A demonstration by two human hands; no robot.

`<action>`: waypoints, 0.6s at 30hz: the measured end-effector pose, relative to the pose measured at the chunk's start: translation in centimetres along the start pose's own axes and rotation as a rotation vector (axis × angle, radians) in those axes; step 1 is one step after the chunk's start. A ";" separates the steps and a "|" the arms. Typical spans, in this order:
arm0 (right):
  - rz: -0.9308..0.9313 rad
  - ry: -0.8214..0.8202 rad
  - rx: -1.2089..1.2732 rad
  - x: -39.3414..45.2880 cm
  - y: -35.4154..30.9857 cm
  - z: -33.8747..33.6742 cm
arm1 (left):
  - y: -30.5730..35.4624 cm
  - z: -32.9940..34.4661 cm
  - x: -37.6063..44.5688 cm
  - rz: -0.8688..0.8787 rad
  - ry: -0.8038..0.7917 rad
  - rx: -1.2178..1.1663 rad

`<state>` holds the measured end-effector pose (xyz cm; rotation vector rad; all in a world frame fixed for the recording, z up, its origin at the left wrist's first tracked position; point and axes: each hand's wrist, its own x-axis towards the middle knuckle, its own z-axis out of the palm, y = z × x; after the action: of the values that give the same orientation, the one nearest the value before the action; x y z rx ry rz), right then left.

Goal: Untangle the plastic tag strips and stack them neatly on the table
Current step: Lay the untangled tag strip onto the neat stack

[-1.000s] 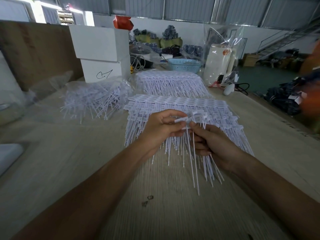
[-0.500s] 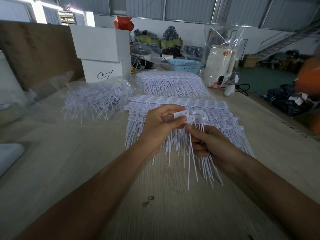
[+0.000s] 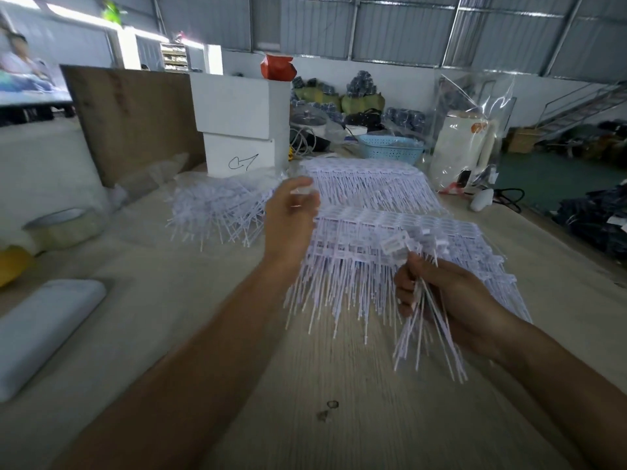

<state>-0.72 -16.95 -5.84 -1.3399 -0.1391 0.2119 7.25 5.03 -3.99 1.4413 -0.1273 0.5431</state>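
Note:
My right hand (image 3: 451, 300) grips a small bundle of white plastic tag strips (image 3: 427, 320), heads up and thin tails fanning down toward me. Under and behind it lies the neat stack of tag strips (image 3: 390, 232) on the table. A second neat stack (image 3: 369, 181) lies farther back. A tangled heap of strips (image 3: 217, 212) sits in clear plastic at the left. My left hand (image 3: 290, 215) is raised between the tangled heap and the near stack, fingers loosely curled, holding nothing that I can make out.
A white box (image 3: 241, 127) stands behind the tangled heap, with a brown board (image 3: 135, 120) to its left. A blue basket (image 3: 390, 149) and a white appliance in clear wrap (image 3: 458, 147) stand at the back. A pale flat object (image 3: 44, 330) lies at the left edge.
My left hand has let go of the bundle and moved up and left toward the tangled heap. My right hand keeps the bundle and has shifted right. The camera has tilted up.

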 end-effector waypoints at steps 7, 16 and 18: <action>0.095 -0.096 -0.162 1.2 0.3 3.0 | -3.8 -8.8 4.3 -0.469 0.389 -0.176; 0.221 -0.292 -0.191 6.8 2.7 13.4 | -1.2 -12.7 7.2 -0.119 0.258 -0.009; 0.263 -0.309 -0.174 8.9 3.2 16.3 | -0.6 -13.4 7.3 -0.010 0.214 0.091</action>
<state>4.08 1.25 -5.50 -1.4907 -0.2448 0.6421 10.69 19.88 -3.55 1.4612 0.0758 0.6982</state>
